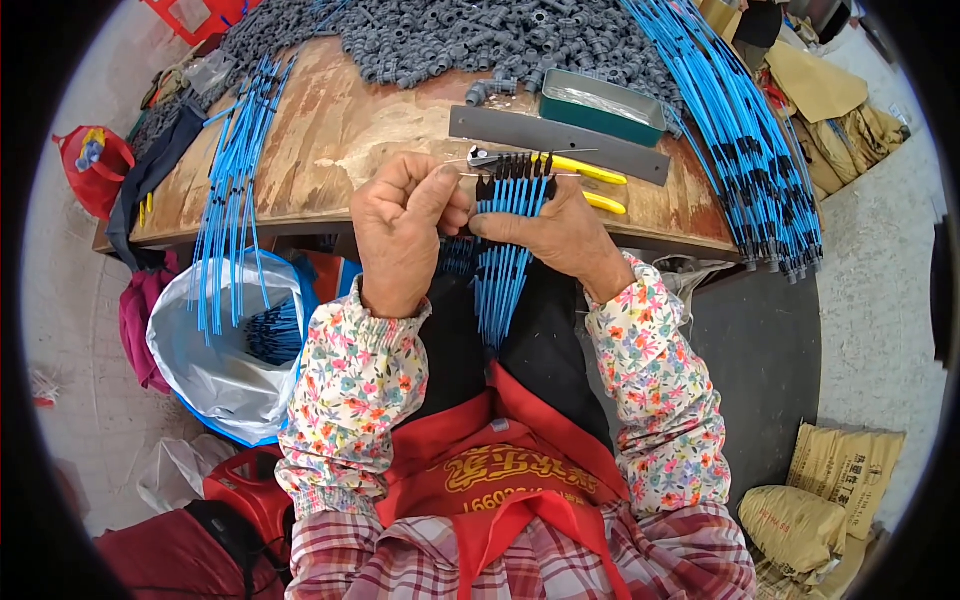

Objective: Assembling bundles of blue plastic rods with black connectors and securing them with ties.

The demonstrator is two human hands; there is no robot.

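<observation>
My left hand (405, 220) is closed, thumb and fingers pinching a thin pale wire (468, 175). The wire runs rightward along the black ends of a row of slim blue tubes (505, 265). Closed around that row just below its black ends, my right hand (555, 230) lays its thumb across the front. The blue tubes fan side by side and hang down toward my lap. Behind the black ends lies a pair of pliers with yellow handles (600, 172), its jaws partly hidden.
A flat grey metal bar (620, 158) and a green tin (570, 115) lie on the wooden table (320, 130). Grey plastic fittings (450, 40) are heaped behind. Blue tubes overhang the edge at left (235, 190) and right (745, 150). A white-lined bag (190, 350) stands left.
</observation>
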